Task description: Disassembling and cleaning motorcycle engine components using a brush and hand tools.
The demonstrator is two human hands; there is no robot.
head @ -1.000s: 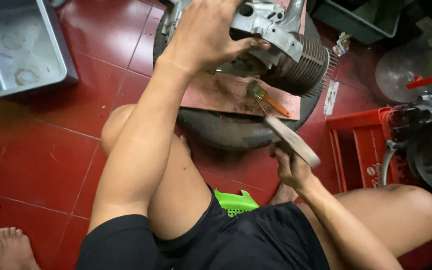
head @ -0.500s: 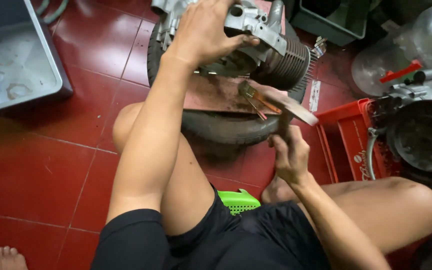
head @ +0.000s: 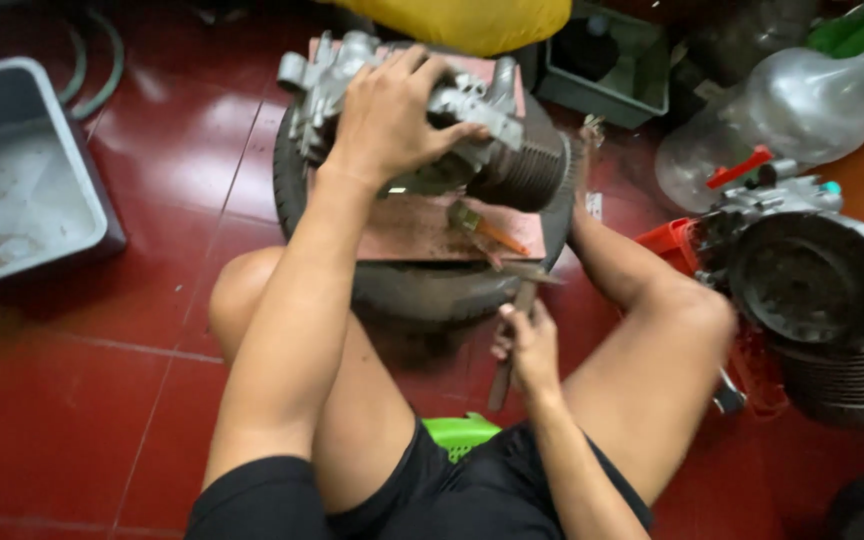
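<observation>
floor (head: 72, 400): dark red tiles with thin pale joints. tyre (head: 422, 290): black. board (head: 432, 225) on the tyre: reddish brown. engine block (head: 472, 110) under the left hand (head: 387, 120): silver-grey with a darker finned cylinder. tool (head: 512, 345) in the right hand (head: 527, 345): dull grey. brush (head: 482, 228): orange handle. tub (head: 22, 170) at far left: grey. stool (head: 462, 432): bright green. shorts (head: 452, 495): black. crate (head: 677, 245) at right: red.

— What can't you make out?
— The tool (head: 512, 340) in the right hand (head: 530, 345) is motion-blurred; its kind is unclear.
— And the engine (head: 422, 110)?
— The left hand (head: 387, 115) covers its middle. The grey tub (head: 12, 190) runs off the left edge.
</observation>
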